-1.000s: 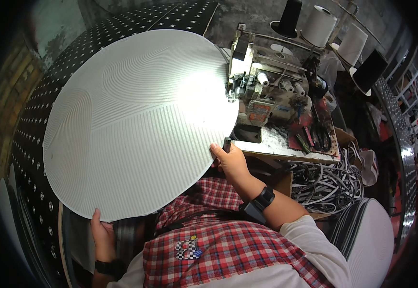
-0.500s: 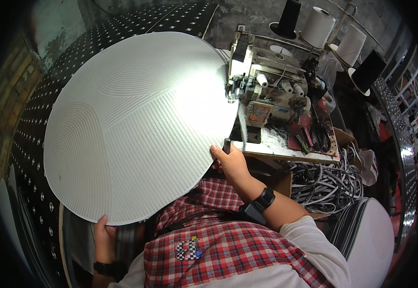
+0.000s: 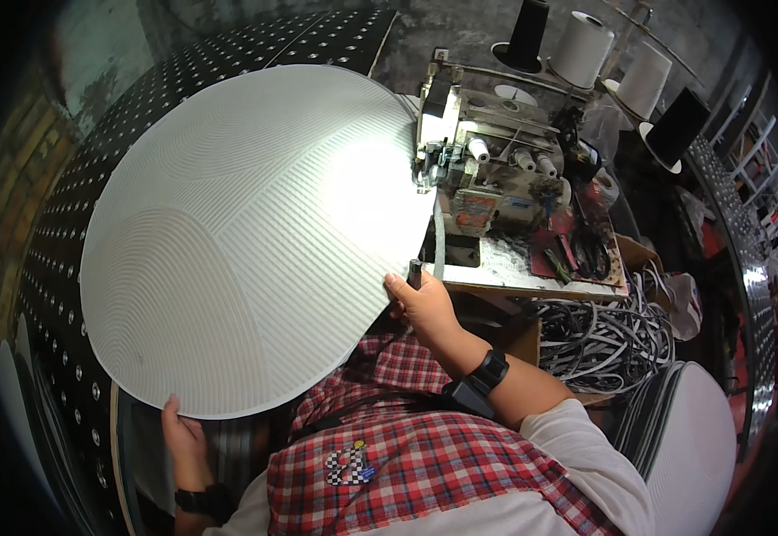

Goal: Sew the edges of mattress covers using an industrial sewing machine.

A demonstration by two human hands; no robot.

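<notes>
A large round white ribbed mat (image 3: 246,232) lies flat in front of me, its right edge under the head of a sewing machine (image 3: 487,170). My right hand (image 3: 422,304) grips the mat's near right edge, thumb on top, beside a small dark tool. At the lower left, my left hand (image 3: 183,438) holds the mat's near rim from below. A thin white trim strip (image 3: 439,250) hangs down from the machine beside my right hand.
Black and white thread cones (image 3: 585,45) stand behind the machine. Scissors (image 3: 590,255) lie on the machine table. A tangle of grey and white cord (image 3: 603,335) sits at the right. A black studded sheet (image 3: 58,268) lies under the mat. White mats (image 3: 697,438) are stacked at lower right.
The mat has turned slightly under the machine. My left hand has shifted a little rightward along the near rim. My right hand stays at the same edge.
</notes>
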